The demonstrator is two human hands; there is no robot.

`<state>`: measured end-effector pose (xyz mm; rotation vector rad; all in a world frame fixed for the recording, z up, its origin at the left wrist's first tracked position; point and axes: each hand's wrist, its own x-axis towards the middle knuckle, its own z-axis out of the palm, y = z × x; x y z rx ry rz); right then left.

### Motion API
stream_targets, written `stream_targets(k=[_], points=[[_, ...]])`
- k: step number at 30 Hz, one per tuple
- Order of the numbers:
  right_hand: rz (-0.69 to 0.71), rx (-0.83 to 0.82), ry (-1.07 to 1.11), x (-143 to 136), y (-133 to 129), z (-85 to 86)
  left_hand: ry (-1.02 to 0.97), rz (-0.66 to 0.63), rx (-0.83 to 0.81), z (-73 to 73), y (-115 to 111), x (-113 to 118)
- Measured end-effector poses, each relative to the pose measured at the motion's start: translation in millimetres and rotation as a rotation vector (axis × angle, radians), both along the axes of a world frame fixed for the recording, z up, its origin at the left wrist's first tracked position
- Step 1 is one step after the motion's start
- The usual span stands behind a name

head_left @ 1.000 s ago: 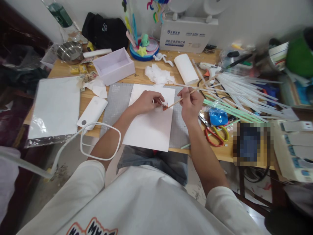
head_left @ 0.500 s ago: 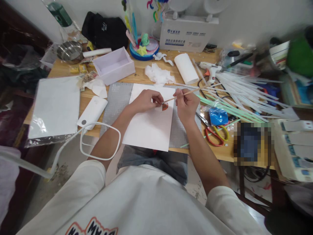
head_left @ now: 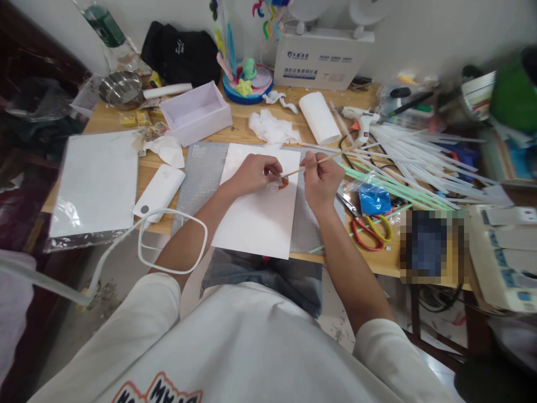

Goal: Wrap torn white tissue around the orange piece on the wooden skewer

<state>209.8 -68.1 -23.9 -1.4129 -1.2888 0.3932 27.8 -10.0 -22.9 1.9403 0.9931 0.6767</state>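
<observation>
Over a white sheet of paper (head_left: 251, 224), my left hand (head_left: 258, 172) pinches a small orange-brown piece (head_left: 283, 183) with something whitish beside it. My right hand (head_left: 322, 176) is closed on a thin wooden stick (head_left: 331, 158). The stick slants down to the left, and its tip is at the small piece near my left fingertips. Beneath the paper lies a grey cutting mat (head_left: 312, 229). What exactly the small piece is cannot be made out.
Scissors (head_left: 369, 230), a glue gun (head_left: 361, 120) and many translucent sticks (head_left: 415, 151) lie right. Behind are a lilac box (head_left: 197, 115), crumpled tissue (head_left: 272, 129) and a paper roll (head_left: 320, 117). A white power bank (head_left: 159, 191) and a ring-ended white arm (head_left: 205, 240) are left.
The small orange-brown piece has turned slightly between my left fingers and shows a different, narrower outline. My right hand and the stick have barely shifted.
</observation>
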Motion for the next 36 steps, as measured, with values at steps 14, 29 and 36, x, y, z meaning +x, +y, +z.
stream_targets(k=[14,29,36], points=[[0.006,0.013,-0.068,0.2,1.9,-1.5,0.029,-0.056,0.050,-2.1,0.0,-3.1],[0.044,0.104,-0.174,-2.3,-5.4,3.1,-0.044,0.069,-0.059,-9.9,-2.5,8.0],[0.045,0.174,-0.254,-2.3,-4.8,3.9,-0.126,0.110,-0.125,-13.8,-2.8,11.9]])
